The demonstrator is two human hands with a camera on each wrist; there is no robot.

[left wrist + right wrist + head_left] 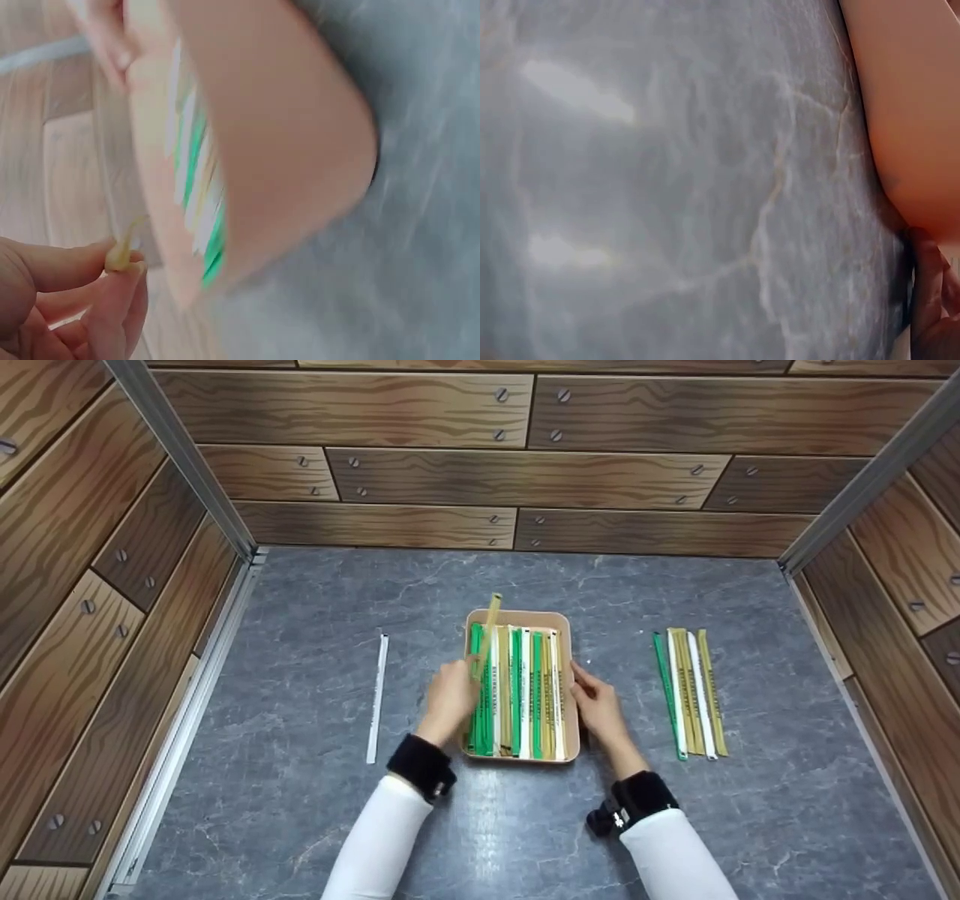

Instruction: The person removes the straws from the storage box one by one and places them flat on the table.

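Observation:
In the head view a shallow peach-coloured box [574, 735] holds a row of long, slim stick packets [525, 697] in green, white and gold with dark print. My left hand [452, 694] is over the box's left side and pinches one gold stick packet [493, 615] between thumb and fingertips. That packet [120, 255] stands raised and tilted, seen nearly end-on in the left wrist view. At the box's right wall, my right hand [600, 709] holds the side with its thumb and fingers. Only part of this hand [930, 300] shows in the right wrist view, by the box's lower corner.
Left of the box lies a single white stick packet [378, 697]. To the right, several packets [691, 697] in green, white and gold lie side by side. The grey marbled tabletop [300, 810] is bordered by wood-patterned walls [435, 480] at the back and both sides.

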